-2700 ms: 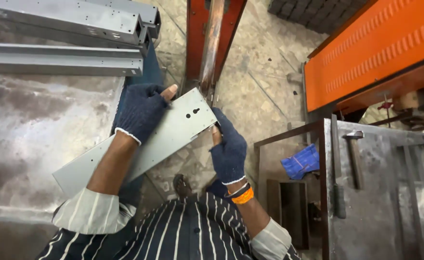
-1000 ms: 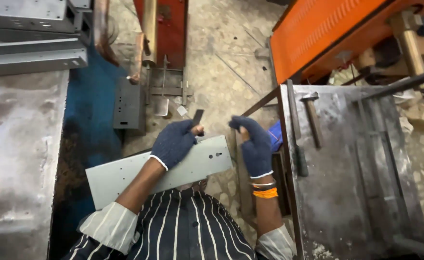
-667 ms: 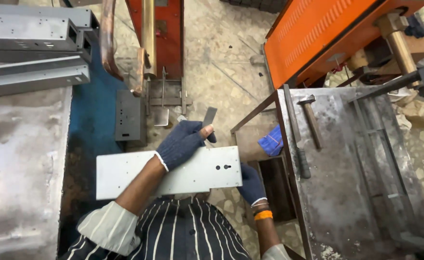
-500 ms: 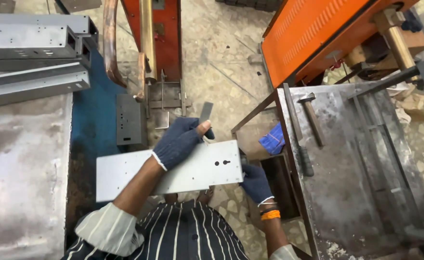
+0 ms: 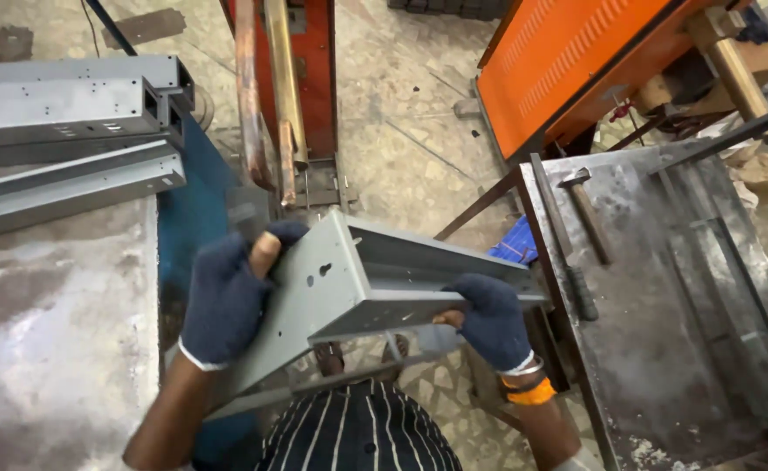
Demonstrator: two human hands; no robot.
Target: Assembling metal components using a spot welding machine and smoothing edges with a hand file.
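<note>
Grey channel section (image 5: 375, 288) now tipped up, open side showing, no longer flat; left hand (image 5: 227, 301) and right hand (image 5: 488, 321) clamped on it, ends swapped for repositioning.

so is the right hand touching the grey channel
Touching. The head view shows the right hand in a dark glove gripping the edge of the grey channel, fingers wrapped over its rim, with no gap between them.

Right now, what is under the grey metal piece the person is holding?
Under the grey metal channel you can see stone floor, a striped shirt and the right hand gripping its lower edge. Whatever lies directly beneath it is covered.
</note>
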